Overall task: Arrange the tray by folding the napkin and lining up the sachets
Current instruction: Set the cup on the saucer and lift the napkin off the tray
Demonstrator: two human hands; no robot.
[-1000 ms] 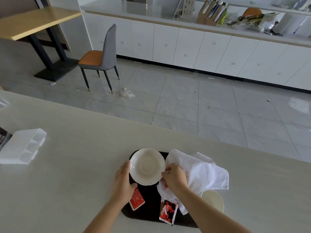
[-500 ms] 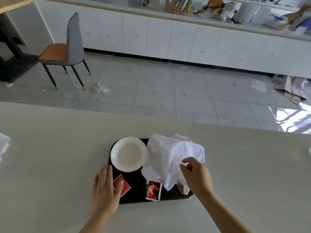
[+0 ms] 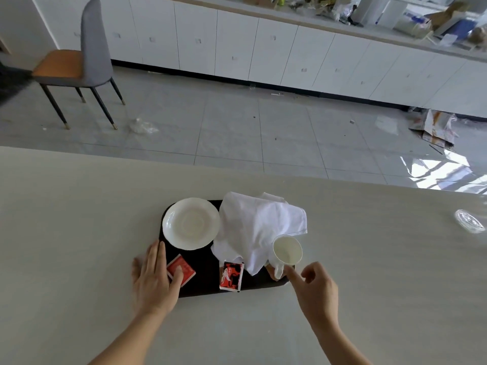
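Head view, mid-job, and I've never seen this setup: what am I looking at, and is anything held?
There is no machine: a person wears one wide camera on the head, looking down at their bare hands. On the table sits a black tray with a white saucer, a crumpled white napkin, a red sachet, a red-and-black sachet and a tipped white cup. The left hand lies flat on the tray's edge, touching the red sachet. The right hand reaches toward the cup, apparently holding nothing.
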